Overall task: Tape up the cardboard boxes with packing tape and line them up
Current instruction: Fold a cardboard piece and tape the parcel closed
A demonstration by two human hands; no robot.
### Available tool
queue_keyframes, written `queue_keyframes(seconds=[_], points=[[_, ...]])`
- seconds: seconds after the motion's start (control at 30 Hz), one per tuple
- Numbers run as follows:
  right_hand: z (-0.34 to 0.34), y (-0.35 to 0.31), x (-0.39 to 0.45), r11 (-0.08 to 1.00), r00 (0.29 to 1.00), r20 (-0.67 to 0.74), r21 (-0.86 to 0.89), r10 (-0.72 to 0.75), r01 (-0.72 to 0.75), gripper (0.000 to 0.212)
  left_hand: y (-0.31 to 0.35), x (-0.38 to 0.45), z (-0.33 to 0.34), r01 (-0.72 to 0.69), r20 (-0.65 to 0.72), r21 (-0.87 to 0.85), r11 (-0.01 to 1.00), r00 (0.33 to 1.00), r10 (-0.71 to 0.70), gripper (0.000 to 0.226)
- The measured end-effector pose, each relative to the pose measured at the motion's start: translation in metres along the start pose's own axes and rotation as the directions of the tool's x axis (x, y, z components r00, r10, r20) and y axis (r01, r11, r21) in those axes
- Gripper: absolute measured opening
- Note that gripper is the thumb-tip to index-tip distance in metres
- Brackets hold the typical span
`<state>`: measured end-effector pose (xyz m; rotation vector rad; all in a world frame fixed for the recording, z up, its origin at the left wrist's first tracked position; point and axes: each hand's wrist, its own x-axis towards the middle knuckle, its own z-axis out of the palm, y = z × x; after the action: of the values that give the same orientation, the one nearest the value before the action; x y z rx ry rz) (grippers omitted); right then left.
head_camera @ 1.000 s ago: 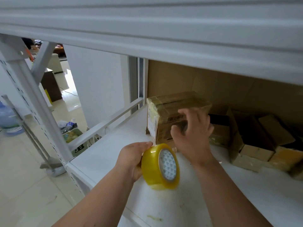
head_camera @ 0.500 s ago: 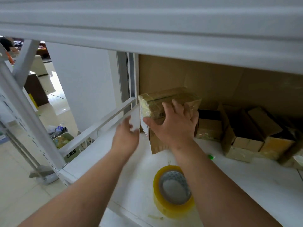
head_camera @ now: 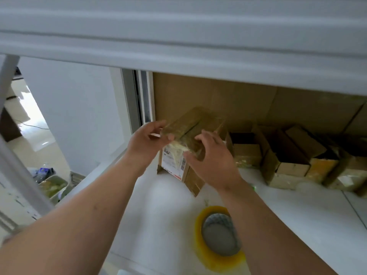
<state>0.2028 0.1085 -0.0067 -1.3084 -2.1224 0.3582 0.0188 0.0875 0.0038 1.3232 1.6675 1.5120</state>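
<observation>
Hands are gripping taped box from both sides, left hand nearer its free end, tape roll lying behind my right wrist.

soft daylight from left, shelf interior dim at rear, motion blur throughout, wide-angle bending at edges.

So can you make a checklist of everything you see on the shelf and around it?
Surface: white shelf, under another shelf board.
Job's things: taped cardboard box at the shelf's left end; yellow tape roll lying flat near the front edge; row of boxes to the right, some open.
Clutter: small green bit on the shelf.
Hands: left hand and right hand both touch the taped box; grip unclear.
Cables: dark cable on the floor.
Surroundings: white wall, shelf post, bin on the floor.
</observation>
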Motion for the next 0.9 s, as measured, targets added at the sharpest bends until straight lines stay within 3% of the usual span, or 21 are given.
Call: queue_keyframes(seconds=[0.13,0.27,0.33,0.43,0.5,0.57,0.6,0.67,0.77,0.8,0.83,0.9], points=[[-0.003,-0.004,-0.001,0.996,1.0,0.021,-0.089,-0.007,0.009,0.036,-0.009,-0.006,-0.004,-0.033,0.071,0.014,0.999,0.997,0.031,0.039],[-0.006,-0.008,0.001,0.995,0.998,0.052,-0.094,-0.034,0.039,0.048,-0.007,-0.006,-0.003,-0.033,0.029,-0.009,0.999,0.999,0.033,0.034],[-0.008,-0.008,0.001,0.999,0.997,-0.075,0.044,0.013,-0.01,0.043,0.002,-0.008,-0.006,-0.041,0.025,-0.08,0.996,0.999,0.043,0.027],[-0.01,-0.003,0.002,0.905,0.934,-0.231,0.39,0.273,-0.168,0.035,0.016,-0.012,-0.022,-0.033,-0.037,-0.149,0.988,0.999,0.027,0.019],[-0.008,0.002,0.005,0.742,0.851,-0.262,0.64,0.456,-0.201,0.029,0.016,-0.011,-0.041,-0.042,-0.211,-0.151,0.988,0.977,0.009,0.016],[-0.004,-0.003,0.006,0.39,0.778,-0.134,0.908,0.614,-0.152,0.025,0.009,-0.014,-0.058,-0.009,-0.35,-0.177,0.984,0.935,-0.054,0.034],[-0.002,-0.008,0.005,0.202,0.765,-0.045,0.973,0.643,-0.113,0.023,0.006,-0.017,-0.061,0.032,-0.351,-0.222,0.975,0.93,-0.111,0.042],[0.007,-0.018,0.002,-0.048,0.762,0.097,0.995,0.64,-0.086,0.023,0.001,-0.025,-0.055,0.161,-0.202,-0.29,0.943,0.953,-0.225,0.067],[0.025,-0.028,-0.005,-0.22,0.747,0.27,0.961,0.608,-0.169,0.023,-0.001,-0.039,-0.036,0.323,0.137,-0.322,0.89,0.946,-0.293,0.1],[0.032,-0.027,-0.007,-0.197,0.728,0.319,0.948,0.607,-0.252,0.025,-0.001,-0.04,-0.031,0.349,0.206,-0.354,0.868,0.934,-0.292,0.101],[0.039,-0.025,-0.01,-0.105,0.709,0.348,0.926,0.613,-0.364,0.028,-0.001,-0.038,-0.029,0.371,0.235,-0.389,0.843,0.925,-0.299,0.099],[0.048,-0.016,-0.016,0.19,0.692,0.332,0.805,0.641,-0.562,0.042,-0.005,-0.025,-0.027,0.408,0.237,-0.441,0.799,0.912,-0.335,0.076]])
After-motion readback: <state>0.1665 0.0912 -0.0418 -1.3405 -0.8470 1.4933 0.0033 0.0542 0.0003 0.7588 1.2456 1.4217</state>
